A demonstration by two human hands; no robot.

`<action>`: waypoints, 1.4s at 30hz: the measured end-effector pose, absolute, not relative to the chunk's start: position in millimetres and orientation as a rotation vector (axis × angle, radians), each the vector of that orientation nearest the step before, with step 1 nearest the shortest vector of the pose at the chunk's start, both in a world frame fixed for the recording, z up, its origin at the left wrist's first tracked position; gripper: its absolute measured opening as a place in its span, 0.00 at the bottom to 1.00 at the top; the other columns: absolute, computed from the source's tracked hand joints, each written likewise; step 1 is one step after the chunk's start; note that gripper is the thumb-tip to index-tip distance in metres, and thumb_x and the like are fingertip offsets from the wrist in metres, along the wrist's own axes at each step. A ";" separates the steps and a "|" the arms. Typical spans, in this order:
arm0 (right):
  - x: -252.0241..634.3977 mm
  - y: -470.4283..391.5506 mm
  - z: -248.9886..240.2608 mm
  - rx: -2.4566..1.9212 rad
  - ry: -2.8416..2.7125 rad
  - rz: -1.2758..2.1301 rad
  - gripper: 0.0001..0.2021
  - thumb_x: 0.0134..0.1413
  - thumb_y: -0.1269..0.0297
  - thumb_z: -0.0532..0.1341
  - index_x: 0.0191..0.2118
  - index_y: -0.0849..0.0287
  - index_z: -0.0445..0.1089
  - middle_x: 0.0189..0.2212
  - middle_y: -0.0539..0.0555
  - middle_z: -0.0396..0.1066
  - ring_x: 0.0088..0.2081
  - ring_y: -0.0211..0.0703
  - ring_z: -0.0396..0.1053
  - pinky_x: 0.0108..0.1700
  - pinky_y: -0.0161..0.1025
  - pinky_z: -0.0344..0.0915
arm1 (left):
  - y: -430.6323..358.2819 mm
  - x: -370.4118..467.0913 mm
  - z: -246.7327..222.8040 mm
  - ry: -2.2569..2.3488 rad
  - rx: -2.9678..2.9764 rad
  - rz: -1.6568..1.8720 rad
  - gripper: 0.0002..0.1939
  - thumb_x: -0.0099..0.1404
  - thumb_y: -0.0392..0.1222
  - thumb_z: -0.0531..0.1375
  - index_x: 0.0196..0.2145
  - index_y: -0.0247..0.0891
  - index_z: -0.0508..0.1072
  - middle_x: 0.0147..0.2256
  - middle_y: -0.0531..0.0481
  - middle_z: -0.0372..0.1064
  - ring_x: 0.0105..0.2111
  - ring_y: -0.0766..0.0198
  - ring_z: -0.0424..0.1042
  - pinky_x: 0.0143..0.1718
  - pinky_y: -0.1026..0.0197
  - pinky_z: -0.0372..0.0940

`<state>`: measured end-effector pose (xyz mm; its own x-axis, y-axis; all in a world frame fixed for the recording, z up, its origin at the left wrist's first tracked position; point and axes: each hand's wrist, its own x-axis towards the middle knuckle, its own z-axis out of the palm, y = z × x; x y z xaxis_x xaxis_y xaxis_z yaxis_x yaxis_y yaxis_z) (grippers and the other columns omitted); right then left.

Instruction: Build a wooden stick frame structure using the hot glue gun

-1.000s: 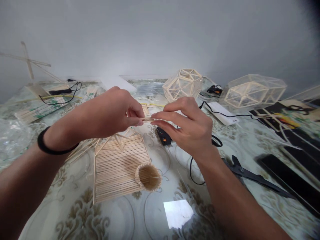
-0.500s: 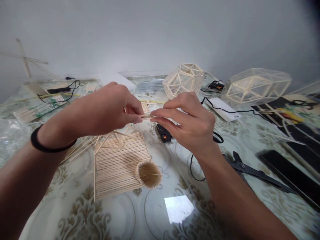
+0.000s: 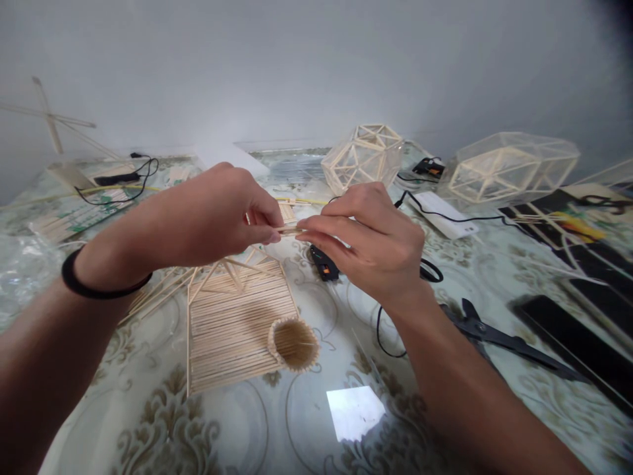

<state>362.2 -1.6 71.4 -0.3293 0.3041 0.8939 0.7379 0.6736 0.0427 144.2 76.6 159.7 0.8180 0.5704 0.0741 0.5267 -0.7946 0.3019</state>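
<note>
Thin pale wooden sticks [image 3: 288,230] are pinched between my two hands, above the middle of the table. My left hand [image 3: 222,211] holds their left end with thumb and fingers. The right end is in the fingertips of my right hand [image 3: 376,237]. How many sticks there are cannot be made out. Below lies a flat panel of sticks [image 3: 227,336], with a round stick cup [image 3: 295,344] at its right edge and a small stick frame [image 3: 230,274] on its far part. A black tool [image 3: 324,264] lies partly under my right hand.
Two wrapped stick polyhedra [image 3: 363,158] [image 3: 512,168] stand at the back. Black scissors [image 3: 504,336], a white box [image 3: 445,218] and dark strips [image 3: 573,343] lie right. Cables cross the patterned table [image 3: 222,435]. Stick packs [image 3: 79,214] and clear plastic [image 3: 24,284] are left.
Both hands keep nearly the same pose and still hold the sticks. My right hand has shifted very slightly left.
</note>
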 end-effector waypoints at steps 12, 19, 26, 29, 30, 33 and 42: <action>361.9 -2.7 71.1 -0.837 -1.933 -0.544 0.02 0.69 0.66 0.66 0.43 0.54 0.77 0.34 0.50 0.78 0.36 0.43 0.75 0.44 0.46 0.71 | 77.0 143.9 163.0 0.816 2.776 0.092 0.09 0.65 0.43 0.62 0.34 0.47 0.85 0.26 0.58 0.80 0.25 0.67 0.72 0.34 0.62 0.59; 361.9 -1.6 69.4 -0.814 -1.934 -0.572 0.03 0.67 0.69 0.68 0.43 0.54 0.77 0.34 0.51 0.77 0.36 0.43 0.75 0.43 0.46 0.72 | 78.2 136.6 169.4 0.801 2.772 0.186 0.09 0.67 0.47 0.64 0.36 0.49 0.86 0.30 0.59 0.82 0.29 0.65 0.76 0.33 0.63 0.60; 360.3 -1.2 66.1 -0.813 -1.931 -0.588 0.06 0.64 0.71 0.71 0.44 0.54 0.77 0.33 0.52 0.77 0.34 0.45 0.76 0.40 0.47 0.72 | 54.8 70.0 188.1 1.265 2.589 1.002 0.13 0.71 0.51 0.63 0.42 0.42 0.85 0.37 0.55 0.82 0.38 0.64 0.77 0.44 0.65 0.65; 359.2 -0.1 64.1 -0.835 -1.919 -0.614 0.07 0.64 0.70 0.70 0.43 0.50 0.77 0.33 0.49 0.78 0.33 0.44 0.76 0.39 0.46 0.72 | 52.9 38.2 168.3 1.420 2.489 0.955 0.13 0.72 0.49 0.62 0.43 0.40 0.83 0.42 0.49 0.82 0.44 0.61 0.77 0.48 0.63 0.65; 358.7 0.2 63.4 -0.836 -1.923 -0.612 0.07 0.64 0.70 0.70 0.43 0.49 0.77 0.33 0.49 0.79 0.33 0.44 0.76 0.39 0.46 0.73 | 54.7 29.9 158.8 1.390 2.496 0.913 0.12 0.72 0.48 0.62 0.42 0.40 0.83 0.43 0.49 0.82 0.45 0.61 0.78 0.48 0.64 0.66; 356.9 0.7 61.2 -0.833 -1.936 -0.588 0.07 0.65 0.71 0.69 0.44 0.50 0.78 0.35 0.50 0.80 0.34 0.44 0.77 0.40 0.47 0.73 | 62.3 14.0 131.4 1.292 2.468 0.811 0.13 0.72 0.50 0.63 0.43 0.42 0.84 0.46 0.48 0.83 0.46 0.61 0.79 0.44 0.65 0.69; 354.1 1.6 54.3 -0.860 -1.923 -0.600 0.06 0.65 0.70 0.69 0.44 0.52 0.77 0.35 0.51 0.81 0.34 0.45 0.78 0.37 0.44 0.76 | 59.9 13.8 103.4 1.232 2.070 0.889 0.07 0.66 0.44 0.68 0.40 0.44 0.87 0.28 0.52 0.81 0.29 0.64 0.79 0.35 0.64 0.73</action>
<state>354.1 1.6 54.3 -0.3375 0.3216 0.8847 0.7678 0.6378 0.0610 13.8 59.9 103.4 0.3559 0.8995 0.2534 0.5234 -0.4165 0.7434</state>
